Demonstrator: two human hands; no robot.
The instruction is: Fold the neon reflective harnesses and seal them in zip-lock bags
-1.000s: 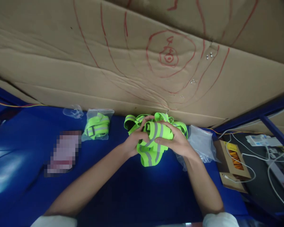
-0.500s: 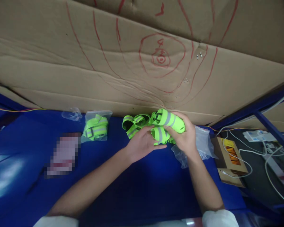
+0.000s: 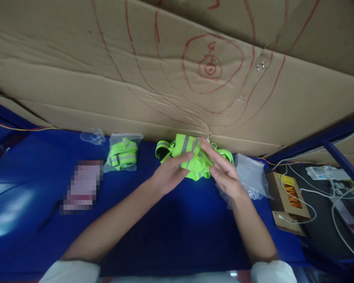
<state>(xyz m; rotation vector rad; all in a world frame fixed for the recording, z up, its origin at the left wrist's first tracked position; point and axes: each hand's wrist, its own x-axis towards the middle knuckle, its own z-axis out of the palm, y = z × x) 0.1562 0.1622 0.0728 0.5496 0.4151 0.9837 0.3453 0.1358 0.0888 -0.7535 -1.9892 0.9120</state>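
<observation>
A bundle of neon-green reflective straps point(image 3: 188, 151) sits at the back of the blue table point(image 3: 171, 232), against the cardboard sheet. My left hand point(image 3: 169, 177) grips its left lower side with curled fingers. On the bundle's right side, my right hand point(image 3: 224, 173) lies with its fingers stretched out flat. Loose loops of the same strap point(image 3: 162, 148) spill out to the left of the bundle.
A bagged strap bundle point(image 3: 123, 156) lies to the left, with a crumpled clear bag point(image 3: 92, 136) beyond it and a blurred-out flat item point(image 3: 82, 184). An empty clear bag point(image 3: 252, 177) lies right of my hands. Further right are a small cardboard box point(image 3: 289, 200), a power strip point(image 3: 323, 173) and cables. A marked cardboard sheet point(image 3: 135, 70) walls the back.
The bundle has been turned and lowered toward the table's back edge. My right hand has let go of its wrap-around grip and flattened against it, while the left moved up to grip.
</observation>
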